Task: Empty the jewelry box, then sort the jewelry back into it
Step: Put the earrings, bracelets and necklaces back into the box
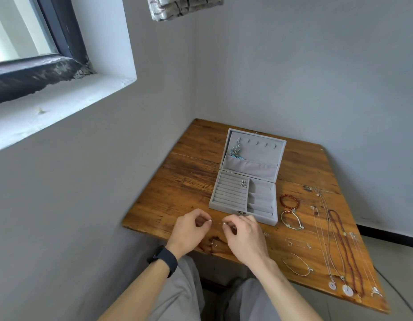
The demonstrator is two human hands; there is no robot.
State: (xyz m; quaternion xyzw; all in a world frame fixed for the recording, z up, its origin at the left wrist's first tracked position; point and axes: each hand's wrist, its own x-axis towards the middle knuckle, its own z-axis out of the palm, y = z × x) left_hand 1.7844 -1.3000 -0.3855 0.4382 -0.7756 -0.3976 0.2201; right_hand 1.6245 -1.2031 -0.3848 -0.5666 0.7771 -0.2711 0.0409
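The left hand point(191, 230) is curled, thumb and forefinger pinching a tiny pale bead point(209, 220). The right hand point(245, 237) pinches a second bead point(224, 224) the same way, close beside the first, over the tabletop point(177, 193). Just beyond them sits the box point(262, 215), lid up, earrings point(243, 183) in its ring rolls. Bracelets point(290, 202) and necklaces point(344, 249) lie to its right.
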